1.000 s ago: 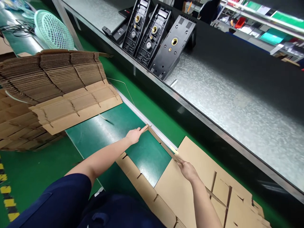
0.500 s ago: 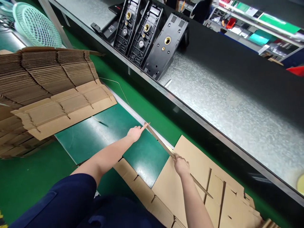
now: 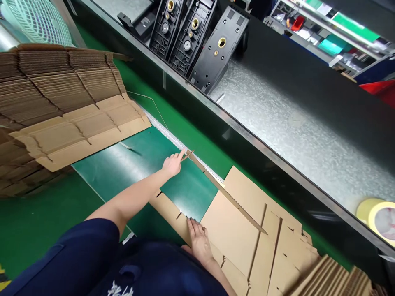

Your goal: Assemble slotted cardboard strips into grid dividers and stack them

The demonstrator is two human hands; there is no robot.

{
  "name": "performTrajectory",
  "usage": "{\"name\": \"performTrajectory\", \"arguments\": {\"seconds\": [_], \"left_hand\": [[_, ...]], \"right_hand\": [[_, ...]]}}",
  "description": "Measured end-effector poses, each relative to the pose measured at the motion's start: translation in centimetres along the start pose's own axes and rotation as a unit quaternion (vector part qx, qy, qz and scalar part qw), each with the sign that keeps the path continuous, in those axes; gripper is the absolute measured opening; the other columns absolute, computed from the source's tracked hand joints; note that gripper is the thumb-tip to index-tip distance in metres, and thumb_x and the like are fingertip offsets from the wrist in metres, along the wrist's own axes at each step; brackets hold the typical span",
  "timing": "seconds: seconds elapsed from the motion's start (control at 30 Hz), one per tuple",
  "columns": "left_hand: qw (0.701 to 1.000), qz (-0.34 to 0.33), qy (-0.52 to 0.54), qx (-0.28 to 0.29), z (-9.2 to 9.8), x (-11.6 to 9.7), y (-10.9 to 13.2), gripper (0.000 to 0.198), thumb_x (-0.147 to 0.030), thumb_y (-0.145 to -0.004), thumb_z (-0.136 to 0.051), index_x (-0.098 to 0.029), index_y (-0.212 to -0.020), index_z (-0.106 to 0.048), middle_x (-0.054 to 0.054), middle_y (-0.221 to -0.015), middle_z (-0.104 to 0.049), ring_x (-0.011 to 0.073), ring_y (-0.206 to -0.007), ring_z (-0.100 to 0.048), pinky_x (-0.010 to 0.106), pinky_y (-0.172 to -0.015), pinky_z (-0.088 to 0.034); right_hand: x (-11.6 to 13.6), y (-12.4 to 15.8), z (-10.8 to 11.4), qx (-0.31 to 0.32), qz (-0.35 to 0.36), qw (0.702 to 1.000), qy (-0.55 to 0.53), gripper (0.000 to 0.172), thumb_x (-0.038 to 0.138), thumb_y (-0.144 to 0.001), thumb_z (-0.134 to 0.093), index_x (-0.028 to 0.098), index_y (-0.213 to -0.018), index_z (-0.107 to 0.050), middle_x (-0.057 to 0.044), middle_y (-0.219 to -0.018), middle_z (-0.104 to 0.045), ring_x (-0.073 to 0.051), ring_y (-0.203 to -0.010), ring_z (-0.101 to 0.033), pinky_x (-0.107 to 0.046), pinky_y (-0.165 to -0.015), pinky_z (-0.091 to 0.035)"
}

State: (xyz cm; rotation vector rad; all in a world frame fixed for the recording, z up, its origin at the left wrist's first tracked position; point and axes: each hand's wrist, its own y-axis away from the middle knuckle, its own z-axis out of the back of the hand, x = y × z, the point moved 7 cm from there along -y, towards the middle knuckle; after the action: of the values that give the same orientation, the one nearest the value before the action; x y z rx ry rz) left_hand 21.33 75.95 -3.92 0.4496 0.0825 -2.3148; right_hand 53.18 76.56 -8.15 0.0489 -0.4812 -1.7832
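My left hand [image 3: 172, 165] is closed at the far end of a long, narrow cardboard strip [image 3: 234, 201]. The strip stands on edge, slanting over the green tabletop [image 3: 135, 154] and the flat cardboard sheets at right. A small flap shows between finger and thumb. Close to my body, my right hand [image 3: 200, 242] grips a second slotted cardboard strip [image 3: 169, 209], fingers together over its top and the thumb on the near side. Under the standing strip lies a large flat cardboard sheet [image 3: 228, 226]. The right palm hides part of the near strip.
A tall stack of folded cardboard [image 3: 58, 90] stands at left, below a light green plastic basket [image 3: 43, 22]. Beyond the dark rail [image 3: 228, 117], black plastic housings [image 3: 212, 53] rest on a metal surface. A yellow tape roll [image 3: 367, 211] and upright cardboard [image 3: 327, 275] are at right.
My right hand has let go of the standing strip and moved down and left to the near strip. The left hand stays at the far end, its fingers slightly shifted. The view has tilted a little.
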Motion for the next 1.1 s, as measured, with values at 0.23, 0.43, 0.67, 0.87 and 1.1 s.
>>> {"name": "performTrajectory", "arguments": {"seconds": [0.23,0.43,0.67,0.87,1.1], "left_hand": [[1.000,0.000,0.024,-0.004,-0.5,6.0,6.5,0.044,-0.023,-0.085,-0.046,-0.024,-0.128,-0.048,0.006,-0.122,-0.055,0.0200,-0.107,-0.055,0.029,-0.083,-0.047],[0.999,0.012,0.049,0.006,-1.8,6.4,7.3,0.040,-0.020,-0.088,-0.039,-0.024,-0.126,-0.051,0.004,-0.117,-0.060,0.0180,-0.097,-0.061,0.027,-0.079,-0.049],[0.998,0.010,0.067,0.004,-1.6,6.4,7.3,0.044,-0.020,-0.088,-0.038,-0.027,-0.131,-0.045,0.003,-0.121,-0.060,0.0187,-0.101,-0.061,0.029,-0.080,-0.049],[0.996,0.012,0.087,-0.002,-1.6,6.3,7.3,0.053,-0.027,-0.090,-0.038,-0.026,-0.142,-0.026,0.006,-0.122,-0.060,0.0212,-0.101,-0.061,0.030,-0.077,-0.049],[0.995,0.025,0.096,-0.019,-1.0,6.1,7.3,0.072,-0.027,-0.091,-0.037,-0.026,-0.147,0.008,0.005,-0.122,-0.059,0.0203,-0.094,-0.063,0.029,-0.072,-0.047]], "right_hand": [[-1.6,1.0,-0.3,-0.092,-0.009,0.996,0.005,0.063,0.020,-0.085,-0.045,0.018,-0.146,-0.028,-0.012,-0.136,-0.051,-0.024,-0.123,-0.047,-0.040,-0.099,-0.042],[-0.5,0.4,-1.5,-0.017,0.043,0.997,0.058,0.079,0.032,-0.076,-0.062,0.018,-0.146,-0.029,-0.013,-0.144,-0.040,-0.032,-0.131,-0.038,-0.046,-0.101,-0.039],[-1.1,1.1,1.4,-0.062,-0.010,0.997,-0.045,0.088,0.014,-0.070,-0.052,0.018,-0.149,-0.013,-0.013,-0.148,-0.034,-0.029,-0.131,-0.038,-0.045,-0.103,-0.041],[-2.2,-2.7,9.1,-0.059,0.032,0.964,-0.258,0.076,0.020,-0.079,-0.048,0.024,-0.149,-0.017,-0.007,-0.149,-0.032,-0.025,-0.136,-0.030,-0.046,-0.113,-0.027],[-2.2,-8.3,7.8,0.099,0.023,0.851,-0.515,0.063,0.025,-0.077,-0.052,0.029,-0.139,-0.041,-0.005,-0.139,-0.046,-0.024,-0.116,-0.052,-0.040,-0.091,-0.046]]}}
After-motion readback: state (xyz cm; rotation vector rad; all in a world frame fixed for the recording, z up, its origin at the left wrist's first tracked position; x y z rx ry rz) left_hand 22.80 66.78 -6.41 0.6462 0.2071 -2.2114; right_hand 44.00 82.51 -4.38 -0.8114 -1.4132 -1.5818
